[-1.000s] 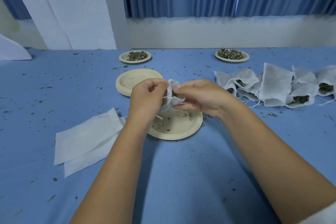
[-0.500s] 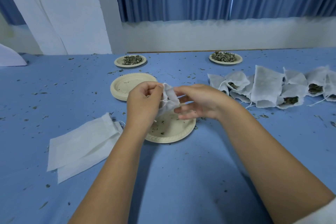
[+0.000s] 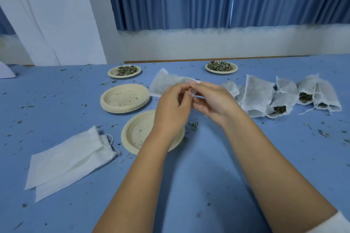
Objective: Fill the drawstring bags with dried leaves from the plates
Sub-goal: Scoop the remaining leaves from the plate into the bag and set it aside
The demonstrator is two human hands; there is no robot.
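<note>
A white drawstring bag (image 3: 164,83) is held up above the table, stretched out sideways to the left. My left hand (image 3: 173,108) and my right hand (image 3: 210,100) meet at its right end, both pinching it with curled fingers. Below my left wrist lies a nearly bare paper plate (image 3: 135,134) with a few crumbs. A small heap of dried leaves (image 3: 193,126) lies on the cloth beside it. Two far plates hold dried leaves, one at the left (image 3: 124,71) and one at the right (image 3: 221,66).
A stack of bare paper plates (image 3: 124,98) stands left of my hands. Flat unfilled bags (image 3: 68,159) lie at the near left. Several filled bags (image 3: 280,96) are piled at the right. Leaf bits are scattered over the blue tablecloth (image 3: 189,185).
The bag has gone from crumpled between my hands to stretched out flat toward the left. Both hands rose slightly and drew together. A small heap of leaves now shows beside the near plate.
</note>
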